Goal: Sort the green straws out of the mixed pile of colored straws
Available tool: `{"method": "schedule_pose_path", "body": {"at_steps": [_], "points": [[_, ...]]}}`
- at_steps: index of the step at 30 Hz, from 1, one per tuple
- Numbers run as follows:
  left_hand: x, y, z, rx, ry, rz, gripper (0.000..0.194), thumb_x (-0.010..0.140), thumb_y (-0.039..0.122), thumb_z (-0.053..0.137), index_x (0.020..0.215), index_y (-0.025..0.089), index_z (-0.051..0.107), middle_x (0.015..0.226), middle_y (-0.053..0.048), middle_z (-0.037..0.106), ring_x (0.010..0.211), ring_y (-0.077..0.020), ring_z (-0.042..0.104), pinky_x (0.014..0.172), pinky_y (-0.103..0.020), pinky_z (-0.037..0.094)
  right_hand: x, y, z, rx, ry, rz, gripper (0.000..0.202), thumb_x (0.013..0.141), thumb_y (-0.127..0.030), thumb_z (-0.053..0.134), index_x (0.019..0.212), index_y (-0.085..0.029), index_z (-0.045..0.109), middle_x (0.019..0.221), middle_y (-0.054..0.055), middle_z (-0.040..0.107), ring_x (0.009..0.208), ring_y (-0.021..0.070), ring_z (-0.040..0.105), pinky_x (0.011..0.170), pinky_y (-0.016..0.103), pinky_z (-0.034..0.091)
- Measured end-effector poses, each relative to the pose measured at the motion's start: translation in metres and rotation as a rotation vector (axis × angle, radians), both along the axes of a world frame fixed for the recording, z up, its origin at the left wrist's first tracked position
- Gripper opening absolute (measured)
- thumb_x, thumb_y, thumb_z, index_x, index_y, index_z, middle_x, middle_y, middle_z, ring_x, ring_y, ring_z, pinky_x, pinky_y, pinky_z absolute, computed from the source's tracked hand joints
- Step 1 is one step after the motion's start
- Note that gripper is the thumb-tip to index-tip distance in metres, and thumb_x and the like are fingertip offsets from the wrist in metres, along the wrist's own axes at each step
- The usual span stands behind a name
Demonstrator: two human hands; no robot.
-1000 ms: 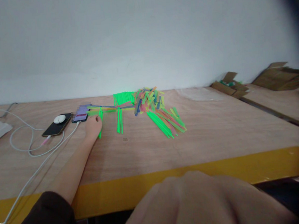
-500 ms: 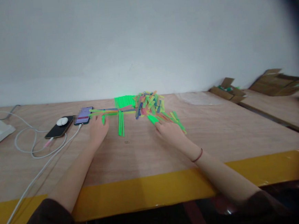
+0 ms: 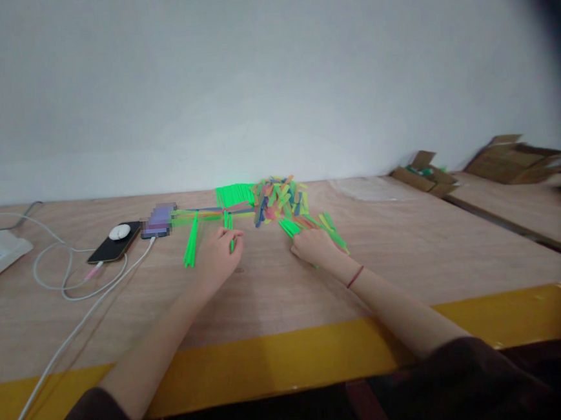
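The left hand (image 3: 220, 255) rests on the wooden table (image 3: 277, 288), its fingers curled loosely over a small bundle of green sticks (image 3: 228, 226) just in front of the multicoloured stick pile (image 3: 279, 197). The right hand (image 3: 315, 246) lies at the near edge of that pile, fingertips on loose green sticks (image 3: 289, 227); whether it grips any cannot be told. Another green bundle (image 3: 190, 243) lies left of the pile.

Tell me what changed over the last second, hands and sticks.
The left hand moved right, from the left green stick bundle to the middle green sticks, fingers on them. The right hand came from close to the camera out to the green sticks beside the mixed pile. Phones and cables stayed put.
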State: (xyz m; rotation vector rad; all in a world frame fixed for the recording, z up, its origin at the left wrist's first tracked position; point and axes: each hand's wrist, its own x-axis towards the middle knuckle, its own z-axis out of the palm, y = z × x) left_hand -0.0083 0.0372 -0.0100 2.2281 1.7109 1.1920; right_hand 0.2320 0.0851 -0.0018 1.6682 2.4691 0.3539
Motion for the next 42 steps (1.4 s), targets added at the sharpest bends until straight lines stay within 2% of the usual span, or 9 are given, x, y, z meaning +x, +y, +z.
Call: {"method": "schedule_pose_path", "body": {"at_steps": [4, 8, 11, 14, 21, 24, 28, 35, 42], "points": [[0.021, -0.009, -0.001, -0.221, -0.221, -0.116, 0.028, 0.092, 0.028, 0.046, 0.106, 0.016, 0.067, 0.103, -0.009, 0.067, 0.098, -0.0197, 0.062, 0.093, -0.035, 0.046, -0.008, -0.009, 0.004, 0.064, 0.164, 0.045, 0.031, 0.090, -0.022, 0.045, 0.082, -0.009, 0.071, 0.084, 0.017, 0.071, 0.079, 0.0251, 0.067, 0.069, 0.032, 0.046], [0.045, -0.014, -0.006, -0.537, -0.684, -0.239, 0.034, 0.093, 0.041, 0.045, 0.105, 0.015, 0.065, 0.102, -0.010, 0.069, 0.090, -0.0182, 0.065, 0.082, -0.031, 0.051, -0.032, -0.037, 0.003, -0.009, 0.558, 0.355, 0.023, 0.090, -0.021, 0.049, 0.078, -0.013, 0.067, 0.076, 0.007, 0.068, 0.068, 0.0146, 0.060, 0.065, 0.025, 0.041], [0.051, -0.019, -0.006, -0.516, -0.904, -0.243, 0.034, 0.090, 0.045, 0.052, 0.093, 0.014, 0.065, 0.091, -0.008, 0.068, 0.086, -0.0166, 0.064, 0.078, -0.028, 0.051, -0.041, -0.049, 0.001, -0.080, 0.705, 0.532, 0.019, 0.091, -0.019, 0.049, 0.085, -0.014, 0.066, 0.084, 0.005, 0.069, 0.072, 0.0128, 0.060, 0.068, 0.024, 0.040], [0.043, -0.022, -0.003, -0.482, -0.956, -0.187, 0.035, 0.090, 0.047, 0.052, 0.093, 0.014, 0.062, 0.072, -0.001, 0.059, 0.066, -0.0118, 0.059, 0.064, -0.023, 0.049, -0.021, -0.035, 0.003, -0.033, 0.680, 0.450, 0.026, 0.096, -0.025, 0.044, 0.089, -0.017, 0.068, 0.085, 0.005, 0.070, 0.076, 0.0144, 0.061, 0.070, 0.025, 0.040], [0.025, -0.016, -0.001, -0.502, -0.772, -0.096, 0.030, 0.096, 0.041, 0.040, 0.113, 0.019, 0.052, 0.067, 0.005, 0.046, 0.049, -0.0069, 0.040, 0.045, -0.017, 0.030, 0.101, 0.031, -0.006, 0.136, 0.485, -0.400, 0.037, 0.092, -0.026, 0.040, 0.111, -0.013, 0.069, 0.097, 0.016, 0.072, 0.085, 0.0245, 0.067, 0.068, 0.029, 0.044], [0.026, -0.014, -0.007, -0.501, -0.719, -0.170, 0.028, 0.096, 0.036, 0.038, 0.116, 0.020, 0.047, 0.069, 0.005, 0.048, 0.048, -0.0068, 0.038, 0.046, -0.018, 0.030, 0.128, 0.045, -0.020, 0.082, 0.504, -0.356, 0.041, 0.090, -0.024, 0.043, 0.124, -0.018, 0.065, 0.103, 0.011, 0.072, 0.089, 0.0229, 0.067, 0.072, 0.028, 0.046], [0.027, -0.013, -0.014, -0.476, -0.659, -0.244, 0.027, 0.095, 0.035, 0.038, 0.116, 0.020, 0.050, 0.071, 0.005, 0.048, 0.047, -0.0064, 0.036, 0.047, -0.019, 0.029, 0.132, 0.050, -0.030, 0.002, 0.508, -0.274, 0.036, 0.087, -0.021, 0.045, 0.110, -0.021, 0.073, 0.101, 0.007, 0.073, 0.087, 0.0203, 0.067, 0.073, 0.026, 0.046], [0.027, -0.017, -0.008, -0.456, -0.519, -0.239, 0.039, 0.094, 0.042, 0.039, 0.122, 0.018, 0.052, 0.074, 0.002, 0.055, 0.048, -0.0084, 0.045, 0.048, -0.021, 0.037, 0.120, 0.035, -0.008, 0.257, 0.584, -0.373, 0.033, 0.091, -0.026, 0.041, 0.110, -0.016, 0.067, 0.100, 0.014, 0.071, 0.091, 0.0237, 0.066, 0.077, 0.031, 0.047], [0.029, -0.033, 0.009, -0.168, -0.048, -0.223, 0.035, 0.095, 0.032, 0.040, 0.120, 0.022, 0.063, 0.117, -0.008, 0.068, 0.108, -0.0225, 0.062, 0.095, -0.036, 0.046, 0.057, 0.018, 0.001, 0.198, 1.178, 0.054, 0.035, 0.087, -0.029, 0.048, 0.116, -0.013, 0.059, 0.097, 0.011, 0.070, 0.069, 0.0161, 0.066, 0.067, 0.031, 0.053]]}}
